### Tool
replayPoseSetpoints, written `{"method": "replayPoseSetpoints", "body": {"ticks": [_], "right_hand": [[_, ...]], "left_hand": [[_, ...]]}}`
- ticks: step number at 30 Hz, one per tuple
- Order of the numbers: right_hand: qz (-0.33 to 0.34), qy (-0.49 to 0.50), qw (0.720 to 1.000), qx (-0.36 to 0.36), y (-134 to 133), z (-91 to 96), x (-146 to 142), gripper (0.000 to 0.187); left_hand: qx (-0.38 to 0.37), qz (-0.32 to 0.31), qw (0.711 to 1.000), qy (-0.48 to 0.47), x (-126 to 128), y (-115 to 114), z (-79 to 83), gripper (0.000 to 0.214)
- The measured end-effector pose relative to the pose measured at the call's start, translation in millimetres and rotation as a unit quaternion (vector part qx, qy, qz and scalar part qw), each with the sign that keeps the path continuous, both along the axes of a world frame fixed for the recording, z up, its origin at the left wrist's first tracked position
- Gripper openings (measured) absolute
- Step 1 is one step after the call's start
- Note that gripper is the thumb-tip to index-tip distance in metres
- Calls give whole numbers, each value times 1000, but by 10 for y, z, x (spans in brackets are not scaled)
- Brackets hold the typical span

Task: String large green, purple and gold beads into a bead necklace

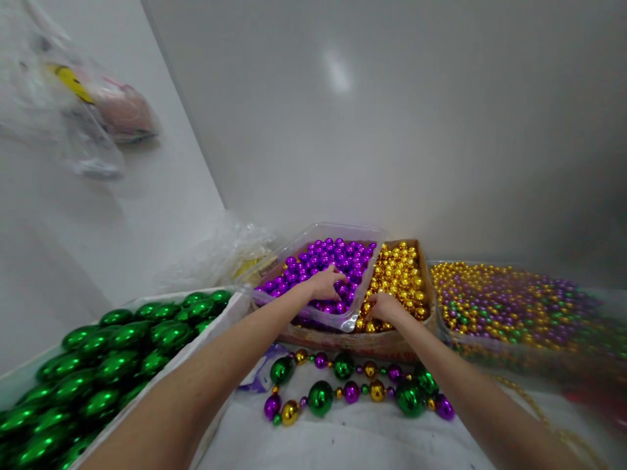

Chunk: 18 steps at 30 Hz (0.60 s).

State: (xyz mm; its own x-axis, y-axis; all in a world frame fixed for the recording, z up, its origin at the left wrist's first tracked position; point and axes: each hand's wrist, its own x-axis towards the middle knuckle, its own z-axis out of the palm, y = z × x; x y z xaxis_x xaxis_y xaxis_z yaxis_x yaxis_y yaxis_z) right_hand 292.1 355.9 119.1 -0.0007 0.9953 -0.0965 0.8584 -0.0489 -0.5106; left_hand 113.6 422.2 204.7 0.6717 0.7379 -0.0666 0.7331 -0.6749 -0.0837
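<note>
The bent left hand [329, 284] is on purple balls [313, 258], likely light, hard and slippery, best pinched round the middle, in a clear tub [349, 323] beside the curled right hand [383, 307] in the brown box's [337, 341] gold balls [399, 271], its edge low with room above, both holds hidden.

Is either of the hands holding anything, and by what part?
It cannot be told: the left hand is among the purple beads, the right hand among the gold beads; no grip shows clearly.
</note>
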Motion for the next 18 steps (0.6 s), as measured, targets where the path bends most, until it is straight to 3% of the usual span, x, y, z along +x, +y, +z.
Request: {"method": "replayPoseSetpoints", "body": {"ticks": [6, 11, 15, 18], "right_hand": [[-4, 32, 999, -11, -2, -17, 3, 25], [-34, 99, 994, -18, 15, -24, 8, 25], [-77, 192, 978, -22, 20, 31, 76, 26], [-113, 290, 950, -9, -32, 136, 218, 27]], "left_hand": [[-43, -17, 998, -37, 56, 12, -15, 47], [-115, 7, 985, -132, 90, 63, -28, 40], [-196, 45, 945, -260, -5, 59, 61, 39], [-244, 49, 889, -385, -141, -8, 274, 43]]}}
